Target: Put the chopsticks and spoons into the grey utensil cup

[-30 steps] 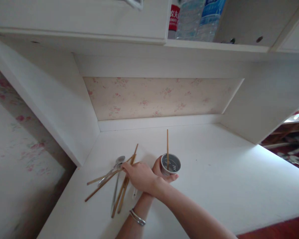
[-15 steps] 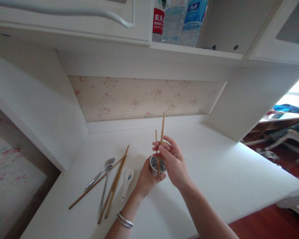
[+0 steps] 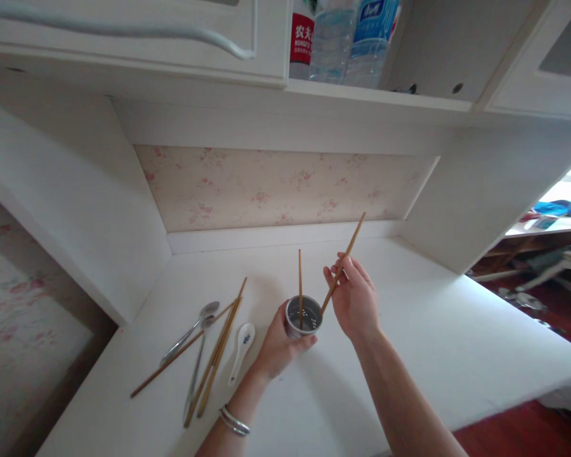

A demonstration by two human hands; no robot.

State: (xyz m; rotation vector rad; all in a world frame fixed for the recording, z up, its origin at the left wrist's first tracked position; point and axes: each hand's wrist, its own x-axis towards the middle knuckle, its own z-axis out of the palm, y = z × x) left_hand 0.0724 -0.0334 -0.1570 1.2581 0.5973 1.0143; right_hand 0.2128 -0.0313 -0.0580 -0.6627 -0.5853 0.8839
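Observation:
My left hand is wrapped round a metal utensil holder with small holes in its bottom. One wooden chopstick stands almost upright inside it. Pinched in the fingers of my right hand is a second chopstick, slanting up to the right, its lower end at the holder's right rim. To the left on the white tabletop lie several chopsticks, a white ceramic spoon and two long-handled metal spoons.
Above the white desk hangs a cabinet with a long handle. Plastic bottles stand on its open shelf. White side panels flank the desk, and a flowered panel forms the back.
My right hand has moved right, away from over the holder, and its chopstick has tilted to the right. The other chopstick stays in the holder, which my left hand still holds.

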